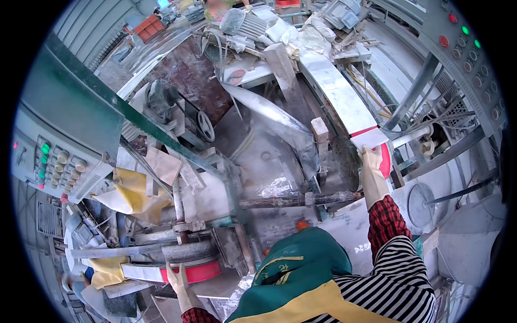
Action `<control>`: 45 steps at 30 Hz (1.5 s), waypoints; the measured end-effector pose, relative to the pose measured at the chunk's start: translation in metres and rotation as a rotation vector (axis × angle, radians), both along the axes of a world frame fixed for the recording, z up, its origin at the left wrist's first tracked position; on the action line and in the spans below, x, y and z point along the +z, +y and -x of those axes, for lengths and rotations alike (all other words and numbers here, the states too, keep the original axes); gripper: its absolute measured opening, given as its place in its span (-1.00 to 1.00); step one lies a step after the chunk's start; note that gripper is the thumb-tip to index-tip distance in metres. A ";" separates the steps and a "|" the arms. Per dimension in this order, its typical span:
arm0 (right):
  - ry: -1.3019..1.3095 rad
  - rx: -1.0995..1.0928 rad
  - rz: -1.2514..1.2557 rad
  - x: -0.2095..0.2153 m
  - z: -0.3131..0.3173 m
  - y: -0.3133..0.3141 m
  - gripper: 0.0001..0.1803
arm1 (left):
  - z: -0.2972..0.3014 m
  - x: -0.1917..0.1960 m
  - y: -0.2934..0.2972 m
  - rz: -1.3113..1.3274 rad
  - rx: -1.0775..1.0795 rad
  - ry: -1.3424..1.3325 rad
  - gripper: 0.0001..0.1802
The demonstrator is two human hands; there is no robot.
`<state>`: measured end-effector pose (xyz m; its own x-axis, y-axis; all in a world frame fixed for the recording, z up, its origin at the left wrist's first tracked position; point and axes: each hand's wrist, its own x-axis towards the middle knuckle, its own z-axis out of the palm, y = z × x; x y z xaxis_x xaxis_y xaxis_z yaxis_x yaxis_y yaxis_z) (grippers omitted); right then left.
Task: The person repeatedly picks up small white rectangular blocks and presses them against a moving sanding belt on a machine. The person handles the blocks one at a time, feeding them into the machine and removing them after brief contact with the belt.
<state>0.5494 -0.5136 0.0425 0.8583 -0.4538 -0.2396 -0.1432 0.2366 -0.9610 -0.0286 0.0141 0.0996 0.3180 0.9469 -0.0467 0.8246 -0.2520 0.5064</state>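
Observation:
My right hand [373, 175], in a pale glove, is at the near end of a long white belt. Its bunched fingers grip the edge of a small white tile [368, 138] beside a red curved band [384, 160]. At lower left, my left hand [181, 281], gloved alike, has its fingers apart and touches a red band [204, 271]. A white strip [141, 272] continues from that band toward the left, below a grey roller [188, 251]. My left palm is turned partly out of sight.
A green control cabinet [59, 167] stands left, and a button panel [468, 59] hangs upper right. A motor with a belt wheel [205, 126], a wooden post [288, 78] and a horizontal bar [280, 202] lie between my hands. Another person [216, 9] is partly visible at the far side.

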 end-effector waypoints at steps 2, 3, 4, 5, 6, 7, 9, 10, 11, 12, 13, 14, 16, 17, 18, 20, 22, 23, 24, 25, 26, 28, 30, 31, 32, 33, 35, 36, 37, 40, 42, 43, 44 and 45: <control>-0.031 -0.026 -0.025 -0.008 -0.014 -0.002 -0.37 | 0.011 -0.016 -0.003 -0.052 -0.094 0.224 -0.18; -0.013 -0.021 0.014 -0.011 -0.020 0.000 -0.37 | 0.014 -0.022 -0.006 -0.175 -0.203 0.278 -0.20; 0.017 -0.036 0.059 -0.011 -0.024 0.002 -0.37 | 0.014 -0.028 -0.006 -0.215 -0.199 0.268 -0.20; 0.045 -0.011 0.078 -0.011 -0.027 0.004 -0.38 | 0.013 -0.031 -0.007 -0.215 -0.168 0.292 -0.20; 0.088 -0.005 0.106 -0.010 -0.028 0.005 -0.38 | 0.011 -0.034 -0.008 -0.222 -0.134 0.309 -0.20; 0.155 0.005 0.135 -0.008 -0.029 0.004 -0.38 | 0.008 -0.034 -0.009 -0.214 -0.093 0.307 -0.20; 0.282 0.126 0.337 -0.005 -0.027 -0.006 -0.38 | 0.003 -0.032 -0.014 -0.232 -0.067 0.328 -0.23; 0.357 0.187 0.439 -0.006 -0.027 -0.015 -0.38 | 0.000 -0.031 -0.017 -0.228 -0.041 0.350 -0.24; 0.375 0.259 0.422 -0.009 -0.028 -0.024 -0.39 | -0.004 -0.029 -0.021 -0.241 -0.035 0.360 -0.24; 0.393 0.330 0.405 -0.013 -0.029 -0.037 -0.40 | -0.007 -0.028 -0.026 -0.241 -0.016 0.383 -0.24; 0.374 0.423 0.368 -0.020 -0.031 -0.051 -0.41 | -0.011 -0.027 -0.031 -0.264 -0.007 0.394 -0.23; 0.211 0.267 0.510 -0.030 -0.033 -0.064 -0.42 | -0.014 -0.025 -0.035 -0.271 0.006 0.389 -0.23; -0.044 0.011 0.607 -0.056 -0.044 -0.076 -0.42 | -0.019 -0.021 -0.042 -0.322 0.030 0.358 -0.23; -0.136 -0.061 0.429 -0.067 -0.052 -0.079 -0.41 | -0.020 -0.018 -0.045 -0.347 0.001 0.323 -0.23; -0.058 -0.109 0.115 -0.079 -0.058 -0.081 -0.39 | -0.021 -0.014 -0.046 -0.364 -0.021 0.293 -0.23; -0.121 0.111 -0.244 -0.087 -0.069 -0.098 -0.38 | -0.023 -0.006 -0.047 -0.419 -0.086 0.247 -0.26; -0.088 0.129 -0.322 -0.088 -0.067 -0.110 -0.43 | -0.028 0.003 -0.044 -0.454 -0.161 0.227 -0.29; -0.076 0.120 -0.288 -0.086 -0.064 -0.110 -0.43 | -0.031 0.007 -0.043 -0.498 -0.238 0.157 -0.32; -0.088 0.137 -0.309 -0.081 -0.060 -0.109 -0.43 | -0.033 0.011 -0.042 -0.515 -0.276 0.106 -0.36; -0.160 0.267 -0.011 -0.079 -0.053 -0.097 -0.42 | -0.035 0.016 -0.039 -0.516 -0.316 0.098 -0.38; -0.174 0.285 0.057 -0.076 -0.050 -0.076 -0.40 | -0.036 0.020 -0.036 -0.527 -0.345 0.090 -0.41; -0.260 0.393 0.124 -0.075 -0.028 -0.016 -0.48 | -0.036 0.029 -0.031 -0.550 -0.379 0.116 -0.43; -0.244 0.735 0.352 -0.067 -0.001 0.055 -0.52 | -0.032 0.035 -0.026 -0.537 -0.377 0.133 -0.43; -0.223 0.823 0.187 -0.064 0.022 0.094 -0.52 | -0.029 0.038 -0.022 -0.498 -0.376 0.147 -0.41; -0.157 0.888 0.088 -0.065 0.056 0.130 -0.51 | -0.025 0.040 -0.018 -0.473 -0.381 0.136 -0.39; -0.138 1.063 0.035 -0.059 0.081 0.166 -0.47 | -0.021 0.042 -0.014 -0.495 -0.375 0.132 -0.38; -0.060 1.389 0.029 -0.044 0.131 0.235 -0.38 | -0.012 0.045 -0.004 -0.567 -0.358 0.089 -0.37; 0.020 1.525 0.100 -0.035 0.153 0.266 -0.35 | -0.007 0.045 0.001 -0.482 -0.361 0.072 -0.34; 0.013 1.689 0.078 -0.024 0.174 0.294 -0.31 | -0.002 0.045 0.005 -0.446 -0.347 0.081 -0.35; -0.052 2.013 0.130 0.013 0.226 0.373 -0.22 | 0.008 0.040 0.012 -0.507 -0.333 0.043 -0.30; -0.243 2.079 0.303 0.038 0.261 0.420 -0.18 | 0.012 0.034 0.010 -0.608 -0.303 0.031 -0.29; -0.312 2.103 0.396 0.050 0.279 0.441 -0.15 | 0.013 0.031 0.010 -0.603 -0.287 0.021 -0.31; -0.514 2.114 0.418 0.061 0.297 0.461 -0.15 | 0.014 0.028 0.010 -0.597 -0.271 0.009 -0.32; -0.684 2.111 0.455 0.072 0.315 0.480 -0.15 | 0.015 0.025 0.010 -0.523 -0.249 0.028 -0.36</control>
<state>0.2342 -0.0335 0.1144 -0.0833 0.9961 0.0274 0.4545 0.0624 -0.8885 -0.0435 0.0239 0.1243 0.5396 0.7431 0.3958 0.7198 -0.6510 0.2411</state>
